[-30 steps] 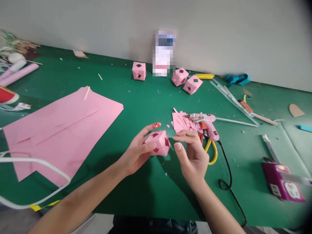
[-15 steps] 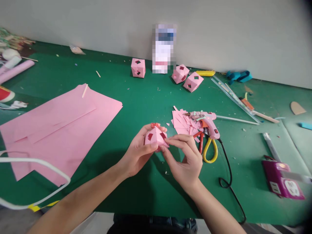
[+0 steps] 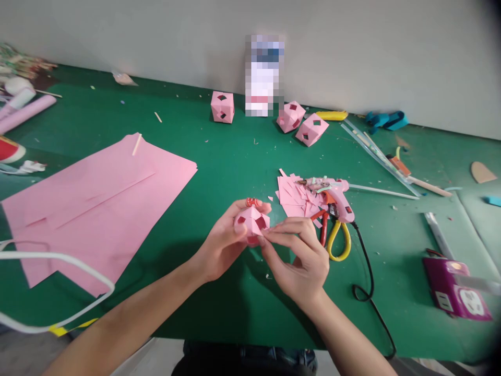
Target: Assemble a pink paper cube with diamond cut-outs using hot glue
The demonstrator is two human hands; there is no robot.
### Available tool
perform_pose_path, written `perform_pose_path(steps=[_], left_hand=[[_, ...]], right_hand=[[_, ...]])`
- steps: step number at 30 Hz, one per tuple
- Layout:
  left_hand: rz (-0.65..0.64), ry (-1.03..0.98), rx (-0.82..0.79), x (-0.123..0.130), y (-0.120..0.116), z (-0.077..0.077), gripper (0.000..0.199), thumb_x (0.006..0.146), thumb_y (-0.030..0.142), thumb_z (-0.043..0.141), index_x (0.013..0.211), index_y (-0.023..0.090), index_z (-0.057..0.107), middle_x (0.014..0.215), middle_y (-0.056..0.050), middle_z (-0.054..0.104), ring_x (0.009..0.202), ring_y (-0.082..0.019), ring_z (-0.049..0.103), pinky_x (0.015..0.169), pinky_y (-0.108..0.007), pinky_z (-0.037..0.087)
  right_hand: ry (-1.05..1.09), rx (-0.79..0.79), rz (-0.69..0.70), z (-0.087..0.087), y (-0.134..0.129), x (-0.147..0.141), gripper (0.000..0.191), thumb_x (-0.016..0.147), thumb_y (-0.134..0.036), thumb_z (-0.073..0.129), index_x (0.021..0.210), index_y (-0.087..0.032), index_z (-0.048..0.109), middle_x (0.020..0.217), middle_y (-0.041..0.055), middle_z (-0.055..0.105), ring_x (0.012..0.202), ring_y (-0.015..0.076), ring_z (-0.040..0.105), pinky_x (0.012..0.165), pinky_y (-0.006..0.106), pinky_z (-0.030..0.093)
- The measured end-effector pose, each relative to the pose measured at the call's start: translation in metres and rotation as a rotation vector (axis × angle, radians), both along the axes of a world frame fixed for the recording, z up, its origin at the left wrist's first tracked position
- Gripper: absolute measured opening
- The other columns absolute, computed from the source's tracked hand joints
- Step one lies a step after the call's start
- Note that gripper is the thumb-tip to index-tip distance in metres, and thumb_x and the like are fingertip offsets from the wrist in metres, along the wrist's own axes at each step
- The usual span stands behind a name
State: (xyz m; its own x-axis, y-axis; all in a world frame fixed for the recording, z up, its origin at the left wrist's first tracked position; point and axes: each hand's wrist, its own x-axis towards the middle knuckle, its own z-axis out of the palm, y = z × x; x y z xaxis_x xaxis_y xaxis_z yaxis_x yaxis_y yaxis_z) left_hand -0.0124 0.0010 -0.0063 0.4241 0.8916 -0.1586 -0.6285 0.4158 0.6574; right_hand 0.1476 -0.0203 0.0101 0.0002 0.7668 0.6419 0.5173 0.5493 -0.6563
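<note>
A folded pink paper cube with cut-out openings [image 3: 252,219] is held above the green table, in front of me. My left hand [image 3: 224,237] wraps round it from the left, with the thumb on its front face and a red ring-like band at a fingertip. From the right, my right hand [image 3: 299,256] pinches the cube's lower right edge between thumb and fingers. Right of the hands, a pink glue gun [image 3: 329,190] lies on pink paper scraps [image 3: 291,196]. Scissors with red and yellow handles [image 3: 340,241] are partly under the gun.
Pink paper sheets [image 3: 97,209] cover the left side. Similar paper cubes [image 3: 222,108] stand at the back near a blurred-out upright panel [image 3: 263,78]. A purple power box [image 3: 454,287] sits at right, and the glue gun's black cord [image 3: 366,271] runs to the front edge.
The paper cube has turned slightly in my hands, and my left thumb has shifted left and up on it. My right hand keeps its pinch.
</note>
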Motion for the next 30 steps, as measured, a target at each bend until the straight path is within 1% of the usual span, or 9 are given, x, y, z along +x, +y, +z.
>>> perform_pose_path(steps=[2, 4, 8, 12, 17, 21, 24, 27, 30], left_hand=[[0.001, 0.003, -0.052, 0.0003, 0.0016, 0.0005, 0.039, 0.093, 0.046, 0.072, 0.124, 0.024, 0.068, 0.14, -0.009, 0.064, 0.13, -0.027, 0.059, 0.099, -0.033, 0.052], [-0.027, 0.004, -0.097, 0.0005, 0.0034, 0.0008, 0.034, 0.096, 0.042, 0.069, 0.124, 0.024, 0.068, 0.137, -0.009, 0.066, 0.123, -0.025, 0.064, 0.096, -0.032, 0.054], [-0.017, 0.0, -0.149, 0.0012, 0.0063, 0.0009, 0.028, 0.095, 0.033, 0.072, 0.12, 0.022, 0.068, 0.127, -0.008, 0.071, 0.108, -0.02, 0.071, 0.088, -0.027, 0.056], [-0.014, -0.01, -0.15, 0.0032, 0.0058, 0.0005, 0.029, 0.092, 0.033, 0.075, 0.118, 0.022, 0.069, 0.126, -0.007, 0.072, 0.103, -0.017, 0.072, 0.083, -0.022, 0.056], [-0.048, -0.012, -0.113, 0.0045, 0.0034, -0.0025, 0.029, 0.091, 0.034, 0.077, 0.118, 0.023, 0.07, 0.127, -0.007, 0.072, 0.108, -0.017, 0.07, 0.091, -0.024, 0.056], [-0.061, -0.017, -0.079, 0.0033, 0.0029, -0.0033, 0.035, 0.088, 0.034, 0.081, 0.12, 0.024, 0.07, 0.13, -0.007, 0.071, 0.114, -0.018, 0.068, 0.095, -0.025, 0.054], [-0.062, -0.029, -0.119, 0.0022, 0.0035, -0.0013, 0.042, 0.09, 0.047, 0.076, 0.126, 0.027, 0.067, 0.134, -0.007, 0.069, 0.114, -0.02, 0.069, 0.095, -0.029, 0.056], [-0.092, -0.023, -0.197, 0.0, 0.0054, -0.0002, 0.054, 0.09, 0.063, 0.068, 0.13, 0.026, 0.066, 0.12, -0.007, 0.073, 0.1, -0.019, 0.071, 0.086, -0.029, 0.058], [-0.108, 0.021, -0.235, -0.0033, 0.0083, -0.0013, 0.052, 0.088, 0.057, 0.075, 0.126, 0.022, 0.068, 0.102, -0.006, 0.075, 0.086, -0.015, 0.07, 0.074, -0.023, 0.057]], right_hand=[[-0.016, 0.032, -0.018, -0.0009, 0.0003, 0.0006, 0.025, 0.082, -0.004, 0.077, 0.092, -0.027, 0.075, 0.08, 0.0016, 0.072, 0.077, 0.0207, 0.067, 0.067, 0.039, 0.058], [-0.034, 0.051, -0.032, -0.0019, 0.0011, 0.0009, 0.025, 0.083, -0.004, 0.077, 0.092, -0.027, 0.075, 0.079, 0.0012, 0.072, 0.078, 0.0206, 0.067, 0.067, 0.039, 0.058], [-0.077, 0.044, -0.061, -0.0032, 0.003, 0.0012, 0.02, 0.086, -0.012, 0.079, 0.098, -0.027, 0.075, 0.086, 0.0019, 0.074, 0.082, 0.0213, 0.069, 0.073, 0.041, 0.059], [-0.076, 0.074, -0.071, -0.0035, 0.0026, 0.0004, 0.022, 0.083, -0.014, 0.084, 0.101, -0.024, 0.076, 0.089, 0.004, 0.075, 0.083, 0.0217, 0.068, 0.074, 0.042, 0.058], [-0.063, 0.094, -0.046, -0.0031, 0.0001, -0.0005, 0.023, 0.084, -0.005, 0.079, 0.094, -0.025, 0.076, 0.084, 0.0032, 0.074, 0.082, 0.0215, 0.066, 0.071, 0.04, 0.058], [-0.053, 0.122, -0.036, -0.0039, -0.0019, 0.0006, 0.028, 0.082, -0.003, 0.08, 0.099, -0.026, 0.078, 0.081, 0.0023, 0.072, 0.083, 0.0218, 0.066, 0.068, 0.039, 0.059], [-0.099, 0.161, -0.039, -0.0062, -0.0027, 0.0021, 0.031, 0.083, -0.005, 0.08, 0.104, -0.027, 0.078, 0.082, 0.0024, 0.074, 0.084, 0.0229, 0.067, 0.068, 0.039, 0.059], [-0.193, 0.22, -0.049, -0.0086, -0.002, 0.003, 0.031, 0.082, -0.006, 0.082, 0.106, -0.025, 0.076, 0.084, 0.0033, 0.076, 0.087, 0.0239, 0.066, 0.069, 0.039, 0.059], [-0.221, 0.202, -0.003, -0.0091, -0.0013, 0.0036, 0.027, 0.085, -0.018, 0.084, 0.109, -0.024, 0.074, 0.09, 0.0049, 0.076, 0.09, 0.0246, 0.065, 0.075, 0.041, 0.059]])
